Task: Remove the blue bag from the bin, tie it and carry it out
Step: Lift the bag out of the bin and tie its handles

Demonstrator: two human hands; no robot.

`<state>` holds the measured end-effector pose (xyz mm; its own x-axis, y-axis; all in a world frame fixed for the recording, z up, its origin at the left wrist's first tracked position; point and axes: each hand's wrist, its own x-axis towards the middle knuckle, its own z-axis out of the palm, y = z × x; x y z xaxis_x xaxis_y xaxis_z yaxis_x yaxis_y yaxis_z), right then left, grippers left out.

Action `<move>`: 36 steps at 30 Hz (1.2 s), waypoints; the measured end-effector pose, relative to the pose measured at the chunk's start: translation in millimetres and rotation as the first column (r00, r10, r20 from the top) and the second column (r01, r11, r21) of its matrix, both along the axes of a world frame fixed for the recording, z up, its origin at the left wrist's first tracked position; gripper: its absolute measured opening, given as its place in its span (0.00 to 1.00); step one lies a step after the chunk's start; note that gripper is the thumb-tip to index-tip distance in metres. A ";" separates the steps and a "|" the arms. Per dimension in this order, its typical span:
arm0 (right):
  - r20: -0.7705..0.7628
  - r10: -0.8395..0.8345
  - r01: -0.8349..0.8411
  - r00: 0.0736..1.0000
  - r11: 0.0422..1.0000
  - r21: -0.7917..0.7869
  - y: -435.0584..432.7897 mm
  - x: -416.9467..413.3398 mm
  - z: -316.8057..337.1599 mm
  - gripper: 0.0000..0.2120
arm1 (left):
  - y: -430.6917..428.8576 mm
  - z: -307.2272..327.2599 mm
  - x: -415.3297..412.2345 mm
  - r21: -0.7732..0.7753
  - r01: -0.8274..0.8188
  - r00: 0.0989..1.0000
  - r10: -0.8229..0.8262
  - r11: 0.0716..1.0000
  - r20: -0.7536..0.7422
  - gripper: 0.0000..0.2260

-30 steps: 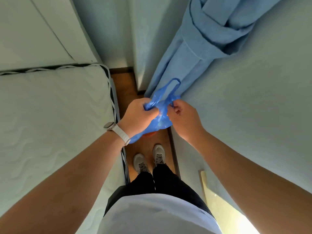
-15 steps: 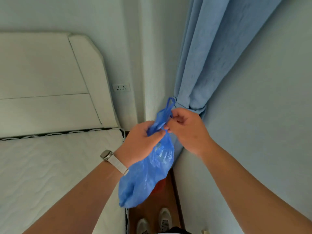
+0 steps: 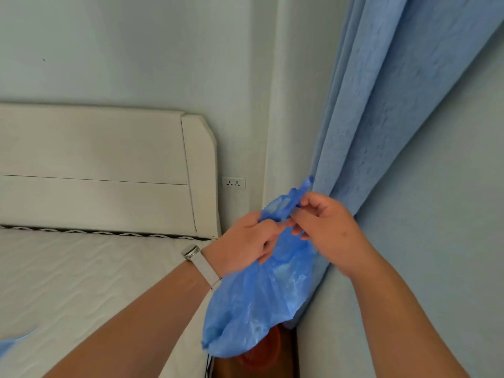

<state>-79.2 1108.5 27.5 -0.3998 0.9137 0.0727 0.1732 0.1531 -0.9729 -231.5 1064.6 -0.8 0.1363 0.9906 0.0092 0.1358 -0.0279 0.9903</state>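
Observation:
The blue bag hangs in the air in front of me, thin crinkled plastic with its body sagging down. My left hand, a watch on its wrist, grips the bag's gathered neck. My right hand pinches the twisted handle ends that stick up at the top. Below the bag an orange-red bin shows in part on the floor, mostly hidden by the bag.
A white mattress and pale headboard fill the left. A blue curtain hangs at the right against a pale wall. A wall socket sits beside the headboard. A blue scrap lies at the mattress's lower left.
The view has tilted upward from my feet and the floor to the headboard and wall. Both hands kept hold of the bag, and its handle loop has been drawn into a short twisted end.

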 end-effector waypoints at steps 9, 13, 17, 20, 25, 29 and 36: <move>0.100 -0.010 0.016 0.995 0.998 -0.055 -0.3 0.2 -5.2 0.07 | -24.6 -35.2 -15.5 -0.031 0.087 0.577 -0.076 0.996 -0.813 0.20; 0.184 0.038 -0.039 0.982 0.999 0.000 -5.9 -7.5 -14.6 0.07 | -23.3 -48.7 -15.5 -0.194 0.128 0.482 -0.232 0.973 -0.845 0.20; 0.213 0.100 -0.111 0.972 0.993 0.038 -16.4 -14.2 -21.0 0.07 | -15.0 -49.8 -12.8 -0.352 0.037 0.860 -0.209 0.935 -0.466 0.15; 0.197 0.157 -0.170 0.968 0.984 0.052 -22.4 -17.4 -22.1 0.11 | -9.3 -45.3 -16.2 -0.330 0.011 0.991 -0.054 0.944 -0.120 0.13; 0.007 0.075 -0.075 0.997 0.997 0.034 -25.3 -22.1 -24.5 0.15 | -6.2 -30.2 -23.8 -0.170 0.285 0.902 -0.204 0.943 0.381 0.10; -0.092 0.131 -0.136 0.987 0.989 -0.052 -29.5 -26.9 -28.7 0.13 | 2.6 -22.8 -27.8 -0.112 0.311 0.800 -0.196 0.944 0.567 0.11; -0.165 0.023 -0.066 0.986 0.965 -0.255 -20.5 -25.6 -53.3 0.12 | 18.5 -18.5 -19.0 -0.137 0.142 0.856 -0.051 0.980 0.515 0.17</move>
<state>-104.7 1088.0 -25.9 -0.4431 0.8911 -0.0980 0.0113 -0.1037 -0.9945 -250.5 1083.1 -19.2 0.2523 0.9659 -0.0582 -0.3809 0.1544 0.9116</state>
